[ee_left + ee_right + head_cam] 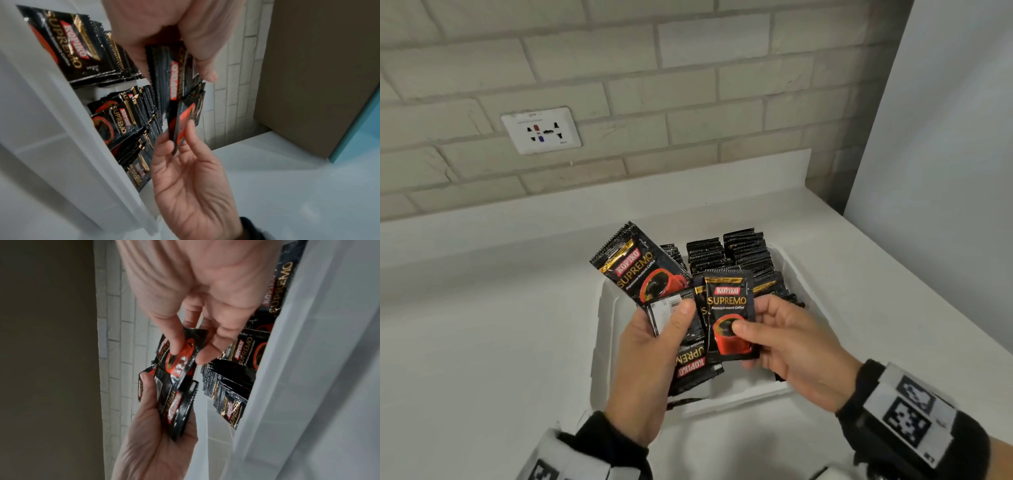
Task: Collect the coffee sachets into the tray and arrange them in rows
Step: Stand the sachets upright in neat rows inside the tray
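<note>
Glossy foil sachets; smooth white plastic tray; matt countertop.

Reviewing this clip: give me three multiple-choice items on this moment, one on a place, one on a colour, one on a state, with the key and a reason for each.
1. Where are the rows of black foil coffee sachets?
A. In the white plastic tray
B. On the wall socket
C. On the floor

2. What colour is the cup printed on the single sachet?
A. Blue
B. Red
C. Green

3. What is the right hand doing?
A. Resting flat on the counter
B. Hanging empty
C. Pinching the single sachet

Key: 1 A, the rows stand upright inside the tray; 2 B, the head view shows a red cup; 3 C, thumb and fingers pinch it beside the left hand, which holds a fanned bunch of sachets.
</note>
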